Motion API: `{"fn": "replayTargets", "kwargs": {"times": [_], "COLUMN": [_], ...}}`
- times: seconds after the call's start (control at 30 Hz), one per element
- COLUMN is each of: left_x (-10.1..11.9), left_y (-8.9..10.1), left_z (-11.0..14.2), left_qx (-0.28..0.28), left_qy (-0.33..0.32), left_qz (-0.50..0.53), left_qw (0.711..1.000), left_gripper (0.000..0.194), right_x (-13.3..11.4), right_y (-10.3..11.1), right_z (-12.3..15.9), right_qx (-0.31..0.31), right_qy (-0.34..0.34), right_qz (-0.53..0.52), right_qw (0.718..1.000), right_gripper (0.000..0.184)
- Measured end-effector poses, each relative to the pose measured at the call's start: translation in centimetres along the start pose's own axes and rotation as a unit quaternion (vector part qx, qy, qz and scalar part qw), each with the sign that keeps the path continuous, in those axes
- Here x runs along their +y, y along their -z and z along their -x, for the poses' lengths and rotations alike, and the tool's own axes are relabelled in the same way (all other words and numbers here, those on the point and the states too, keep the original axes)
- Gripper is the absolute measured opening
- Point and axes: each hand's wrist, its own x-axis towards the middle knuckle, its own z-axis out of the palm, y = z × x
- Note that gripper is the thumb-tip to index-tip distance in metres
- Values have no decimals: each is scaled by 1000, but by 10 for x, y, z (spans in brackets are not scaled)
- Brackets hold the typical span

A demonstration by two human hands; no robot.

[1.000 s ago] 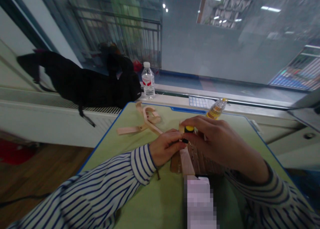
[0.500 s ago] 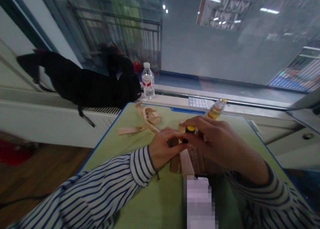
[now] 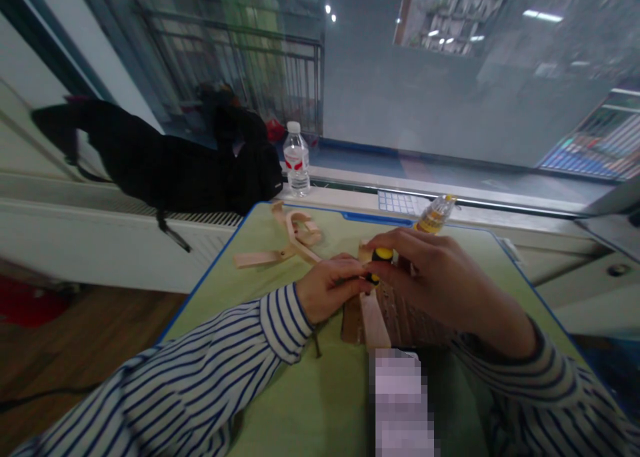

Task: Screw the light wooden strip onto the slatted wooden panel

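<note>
A short screwdriver [image 3: 383,254] with a black and yellow handle stands roughly upright above a wooden strip [image 3: 374,320]. My right hand [image 3: 435,277] has its thumb and fingers closed round the handle from the right. From the left, my left hand [image 3: 336,284] pinches at its lower end; the tip is hidden by the fingers. The strip lies across a ridged brown cardboard piece [image 3: 400,320], with a dark hole or screw head showing near my left thumb. A loose screw [image 3: 317,346] rests on the table below my left wrist.
Joined wooden parts [image 3: 295,240] lie at the table's back left. A yellow-capped bottle [image 3: 435,215] is at the back edge. On the sill are a clear water bottle [image 3: 297,164] and a black bag [image 3: 190,167]. A pixelated pale object [image 3: 400,404] covers the near side of the green table [image 3: 280,410].
My left fingers have shifted slightly up and left, so more of the wooden strip and the screwdriver's lower part shows. My right hand keeps its grip on the handle.
</note>
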Motion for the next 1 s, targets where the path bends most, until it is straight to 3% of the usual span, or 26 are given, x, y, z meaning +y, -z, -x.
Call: {"fn": "replayTargets", "kwargs": {"times": [0.2,0.47,0.63,0.8,1.0], "left_x": [3,3,5,4,-3], "left_y": [-2,-14,-11,-8,-4], "left_z": [1,5,5,3,1], "left_qx": [6,102,92,58,5], "left_qy": [11,52,33,19,-11], "left_qz": [10,-8,-1,-18,-19], "left_qw": [1000,993,995,998,1000], "left_gripper": [17,21,17,20,18], "right_x": [2,-1,-2,-1,-2], "right_y": [-2,0,7,8,1], "right_z": [-1,-1,5,5,1], "right_qx": [-1,-6,-9,-15,3], "right_qy": [3,-3,7,30,0], "right_qz": [1,15,-15,-29,16], "right_qw": [1000,1000,1000,999,1000], "right_gripper": [27,27,36,27,26]}}
